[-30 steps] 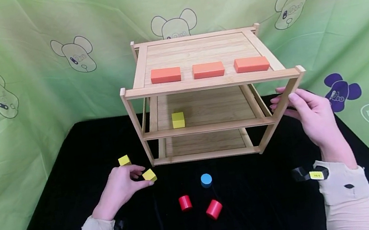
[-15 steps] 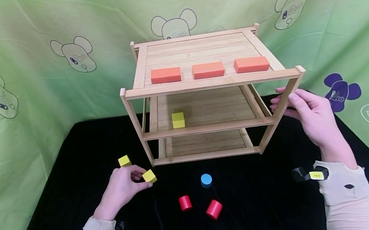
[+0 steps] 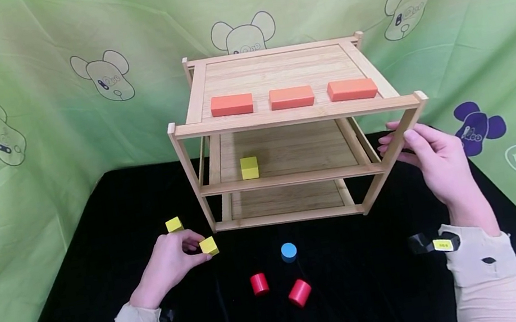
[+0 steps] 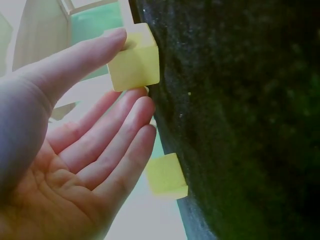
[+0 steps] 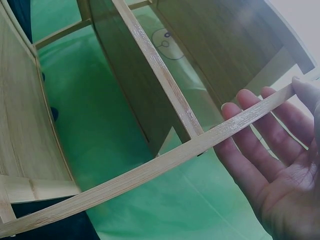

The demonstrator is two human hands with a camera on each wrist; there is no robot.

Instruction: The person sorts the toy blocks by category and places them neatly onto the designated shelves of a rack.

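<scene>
My left hand point(image 3: 168, 264) pinches a yellow cube point(image 3: 208, 246) between thumb and fingertips, in front of the shelf's left front leg. In the left wrist view the thumb presses one face of that yellow cube point(image 4: 135, 65), with the fingertips below it. A second yellow cube point(image 3: 173, 224) lies on the black cloth just beyond this hand. On the right, my right hand point(image 3: 443, 164) holds the right front post of a wooden shelf rack point(image 3: 292, 179). Its thumb lies on the near side of the post point(image 5: 185, 152) and its fingers pass behind. A third yellow cube point(image 3: 249, 168) sits on the middle tier, left of centre.
Three orange blocks point(image 3: 291, 98) stand in a row along the front of the top tier. On the black cloth point(image 3: 360, 280) before the rack are a blue cylinder point(image 3: 289, 252) and two red cylinders point(image 3: 259, 284). A green printed curtain point(image 3: 136, 16) surrounds the back and sides.
</scene>
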